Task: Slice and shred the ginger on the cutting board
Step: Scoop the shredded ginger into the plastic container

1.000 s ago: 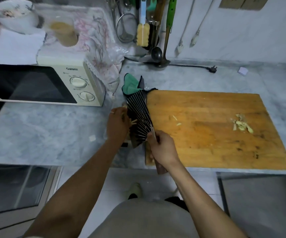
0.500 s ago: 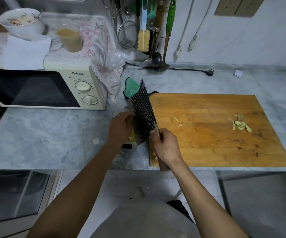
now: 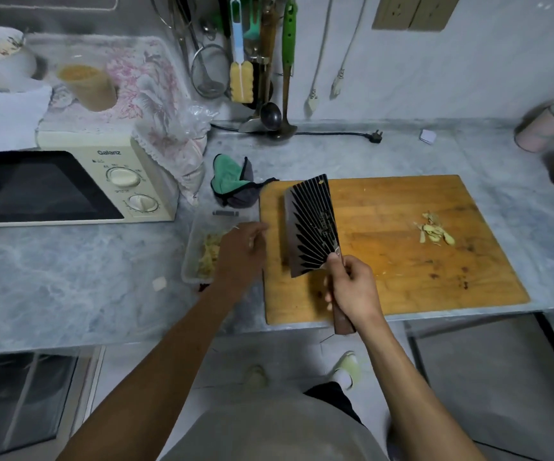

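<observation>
My right hand (image 3: 353,287) grips the wooden handle of a broad dark cleaver (image 3: 312,224), whose blade stands over the left part of the wooden cutting board (image 3: 402,284). A small heap of ginger peel and scraps (image 3: 435,229) lies on the board's right half. Left of the board stands a clear plastic container (image 3: 191,261) with shredded ginger (image 3: 210,252) inside. My left hand (image 3: 240,252) hovers above the container's right side, fingers loosely bent, holding nothing that I can see.
A cream microwave (image 3: 69,181) sits at the left under a floral cloth. A green and grey cloth (image 3: 232,181) lies behind the container. Utensils (image 3: 262,61) hang on the back wall. A power plug (image 3: 375,136) lies on the marble counter. A pink cup (image 3: 548,124) stands far right.
The cleaver has swung from over the container back onto the board's left side. My left hand has come off the blade and now hovers beside the container, which is uncovered.
</observation>
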### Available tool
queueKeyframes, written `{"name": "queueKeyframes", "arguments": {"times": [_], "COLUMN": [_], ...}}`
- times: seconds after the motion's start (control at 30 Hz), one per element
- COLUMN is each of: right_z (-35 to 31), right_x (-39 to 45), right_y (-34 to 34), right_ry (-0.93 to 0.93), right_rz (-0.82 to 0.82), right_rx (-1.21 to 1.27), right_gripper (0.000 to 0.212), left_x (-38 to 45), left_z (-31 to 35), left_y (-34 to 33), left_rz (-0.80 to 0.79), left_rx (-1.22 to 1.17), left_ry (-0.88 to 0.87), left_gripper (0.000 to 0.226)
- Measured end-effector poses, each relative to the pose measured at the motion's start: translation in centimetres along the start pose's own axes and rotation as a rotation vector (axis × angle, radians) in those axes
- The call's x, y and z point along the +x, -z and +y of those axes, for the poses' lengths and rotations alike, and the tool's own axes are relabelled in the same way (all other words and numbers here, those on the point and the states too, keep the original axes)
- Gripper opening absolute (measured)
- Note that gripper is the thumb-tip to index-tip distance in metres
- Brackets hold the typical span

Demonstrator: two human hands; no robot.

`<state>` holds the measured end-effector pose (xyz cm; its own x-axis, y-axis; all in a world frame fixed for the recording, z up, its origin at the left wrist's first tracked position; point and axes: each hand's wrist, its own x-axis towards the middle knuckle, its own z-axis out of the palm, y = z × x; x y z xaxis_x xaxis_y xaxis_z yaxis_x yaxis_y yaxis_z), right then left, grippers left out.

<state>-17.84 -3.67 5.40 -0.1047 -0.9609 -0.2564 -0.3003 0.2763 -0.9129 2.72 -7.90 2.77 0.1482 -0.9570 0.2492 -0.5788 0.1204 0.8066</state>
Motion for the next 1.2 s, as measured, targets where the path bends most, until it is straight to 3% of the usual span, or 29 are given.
{"name": "queueKeyframes", "arguments": {"times": [0.2,0.3,0.43,0.57,0.9,1.03,1.2], "right_z": [4.6,7.0,8.7,9.7,9.6,9.6,9.6], "right_x": [1.4,2.7,4.5,5.6,7.2,7.4,6.8], "right_y": [5.2,7.2,9.4,9.8,5.9,5.0,4.3], "right_ry": [-0.102,-0.111,-0.143,-0.165,-0.093,-0.013,-0.019], "right_rz": [0.126,0.124,0.082,0.030,-0.070,-0.115,-0.144], "right_rx": [0.112,0.175,0.184,0.156,0.052,-0.080,-0.043], "right_gripper": [0.041,0.044,0.044,0.048,0.038,0.037,0.035], "left_x": [1.0,1.9,2.9,3.4,3.4,3.1,2.8], "left_z": [0.8,0.3,0.2,0.3,1.1,1.4,3.0], "left_y": [-6.5,-9.1,-11.5,-13.9,-17.6,-18.1,-18.7], "left_rz": [-0.222,-0.342,-0.323,-0.342,-0.237,-0.095,0.087], "left_rx": [0.141,0.294,0.444,0.381,0.319,0.150,-0.159], "left_ry": [0.005,0.155,0.226,0.339,0.276,0.300,0.388], "left_gripper": [0.029,0.048,0.063,0.069,0.062,0.064,0.050]}}
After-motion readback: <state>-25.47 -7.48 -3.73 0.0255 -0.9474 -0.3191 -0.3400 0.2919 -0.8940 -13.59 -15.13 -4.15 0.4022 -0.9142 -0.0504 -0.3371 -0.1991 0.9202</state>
